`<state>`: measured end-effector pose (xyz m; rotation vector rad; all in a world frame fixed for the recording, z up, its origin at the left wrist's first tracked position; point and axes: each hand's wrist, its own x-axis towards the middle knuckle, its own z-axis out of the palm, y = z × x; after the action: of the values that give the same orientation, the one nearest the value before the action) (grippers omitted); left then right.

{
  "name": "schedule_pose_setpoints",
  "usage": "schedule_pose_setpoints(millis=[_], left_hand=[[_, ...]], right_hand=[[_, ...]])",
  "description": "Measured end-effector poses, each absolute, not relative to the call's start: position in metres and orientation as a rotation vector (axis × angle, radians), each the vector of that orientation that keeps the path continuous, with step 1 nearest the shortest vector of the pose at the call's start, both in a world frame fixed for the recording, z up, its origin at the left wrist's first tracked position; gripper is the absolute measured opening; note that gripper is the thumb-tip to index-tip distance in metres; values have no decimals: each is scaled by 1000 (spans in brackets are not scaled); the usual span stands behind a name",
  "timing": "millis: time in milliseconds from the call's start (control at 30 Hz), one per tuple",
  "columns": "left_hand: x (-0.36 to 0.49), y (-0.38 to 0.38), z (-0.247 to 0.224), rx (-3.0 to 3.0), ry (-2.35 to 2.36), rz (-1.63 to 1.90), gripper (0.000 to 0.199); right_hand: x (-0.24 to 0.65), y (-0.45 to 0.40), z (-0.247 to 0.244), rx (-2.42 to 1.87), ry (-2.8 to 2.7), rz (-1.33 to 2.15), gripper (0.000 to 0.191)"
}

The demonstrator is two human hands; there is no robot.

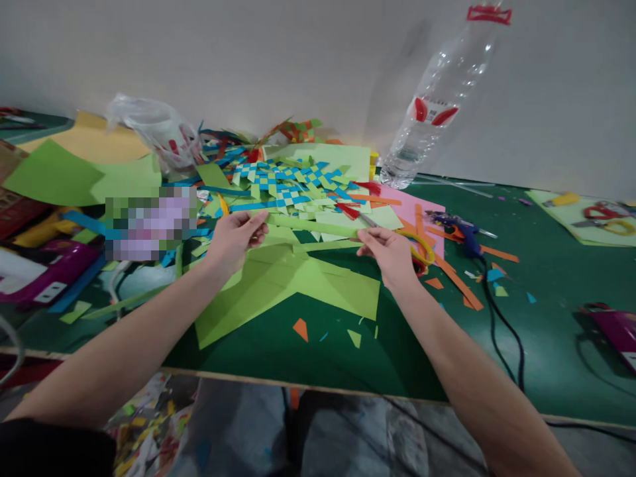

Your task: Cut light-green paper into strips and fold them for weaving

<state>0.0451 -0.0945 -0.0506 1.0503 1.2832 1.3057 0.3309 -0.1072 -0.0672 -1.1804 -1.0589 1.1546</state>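
Note:
A narrow light-green paper strip (313,227) is stretched between my two hands above the table. Its left end is pinched in the closed fingers of my left hand (236,240), and my right hand (388,255) pinches the right end. Just below the strip lie cut sheets of green paper (298,275). Beyond it sits a heap of blue-and-green woven paper pieces (283,182). Scissors with yellow handles (424,248) lie partly behind my right hand.
A tall plastic bottle (422,119) leans by the wall. To the right are a blue glue gun (464,237) with a black cord, orange strips (462,285) and scraps. At left stand a bagged cup (161,136) and a purple-and-white device (54,271). The green table's (318,364) front edge is near me.

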Motion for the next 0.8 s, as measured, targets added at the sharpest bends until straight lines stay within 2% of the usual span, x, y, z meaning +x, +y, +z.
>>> schedule_pose_setpoints(millis=[200, 433, 667, 800], left_hand=[[42, -93, -52, 1008, 1200, 1486, 37], [49, -98, -48, 955, 1272, 1546, 42], [43, -95, -46, 927, 1192, 1546, 31], [47, -97, -48, 978, 1006, 1387, 25]], right_hand=[[328, -112, -68, -1228, -1285, 1224, 24], [325, -115, -63, -1198, -1290, 1170, 21], [327, -116, -60, -1203, -1272, 1127, 18], [326, -117, -57, -1154, -1216, 1151, 16]])
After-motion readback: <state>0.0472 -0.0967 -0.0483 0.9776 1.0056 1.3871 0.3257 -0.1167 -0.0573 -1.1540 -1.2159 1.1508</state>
